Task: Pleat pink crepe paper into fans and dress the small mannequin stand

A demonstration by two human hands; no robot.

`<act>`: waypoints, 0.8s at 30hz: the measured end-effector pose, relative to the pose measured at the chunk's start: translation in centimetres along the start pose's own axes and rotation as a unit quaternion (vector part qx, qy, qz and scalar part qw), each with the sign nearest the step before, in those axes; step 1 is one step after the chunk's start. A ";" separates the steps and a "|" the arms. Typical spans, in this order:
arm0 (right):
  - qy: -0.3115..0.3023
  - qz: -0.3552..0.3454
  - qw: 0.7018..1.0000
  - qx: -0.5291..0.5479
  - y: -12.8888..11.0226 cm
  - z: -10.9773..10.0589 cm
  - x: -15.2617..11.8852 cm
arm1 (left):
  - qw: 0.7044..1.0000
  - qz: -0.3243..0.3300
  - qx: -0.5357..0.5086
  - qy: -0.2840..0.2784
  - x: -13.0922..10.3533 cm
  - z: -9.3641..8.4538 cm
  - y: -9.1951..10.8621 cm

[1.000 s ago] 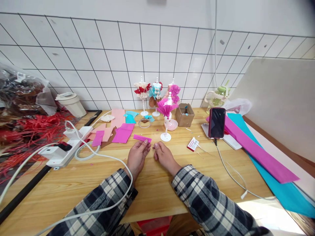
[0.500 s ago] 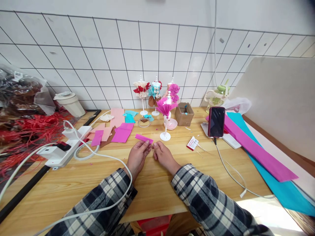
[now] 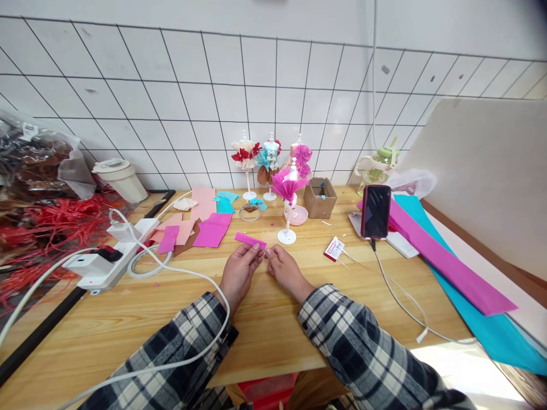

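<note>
A narrow magenta paper strip [image 3: 249, 240] is pinched between the thumb and fingers of my left hand [image 3: 240, 272], over the middle of the table. My right hand [image 3: 285, 269] is closed close by on the right, thumb against fingers near the strip's right end; whatever it grips is too small to make out. Just beyond my hands a white mini dress form [image 3: 287, 235] stands upright, wearing a ruffled magenta paper dress [image 3: 287, 185]. Larger magenta paper [image 3: 212, 230] lies flat to the left, with pink paper [image 3: 204, 203] and turquoise paper [image 3: 225, 205] behind it.
A white power strip [image 3: 115, 256] and looping white cable [image 3: 200, 277] lie left, the cable crossing my left sleeve. Behind stand three dressed forms [image 3: 270, 156], a cardboard box [image 3: 320, 199] and a pink bowl [image 3: 299, 215]. A phone [image 3: 376, 212] and long magenta paper [image 3: 448, 259] are right.
</note>
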State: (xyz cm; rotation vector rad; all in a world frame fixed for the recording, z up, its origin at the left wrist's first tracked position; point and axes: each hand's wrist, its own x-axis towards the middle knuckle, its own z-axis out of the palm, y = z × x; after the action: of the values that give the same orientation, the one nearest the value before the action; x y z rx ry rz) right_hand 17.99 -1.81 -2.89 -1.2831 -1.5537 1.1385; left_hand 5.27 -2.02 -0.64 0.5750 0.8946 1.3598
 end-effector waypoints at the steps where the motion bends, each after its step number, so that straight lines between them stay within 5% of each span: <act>1: -0.001 0.003 1.000 0.005 0.0 0.0 0.0 | 1.000 0.001 -0.001 0.000 0.0 0.0 0.0; 24: 0.004 0.014 0.999 0.049 0.1 0.1 0.0 | 1.000 0.020 0.005 0.000 0.0 0.0 -0.1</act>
State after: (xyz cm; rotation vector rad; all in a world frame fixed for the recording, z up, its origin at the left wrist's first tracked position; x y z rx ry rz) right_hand 17.89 -1.82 -3.01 -1.2453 -1.4594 1.2105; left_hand 5.34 -2.05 -0.74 0.6031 0.8950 1.3929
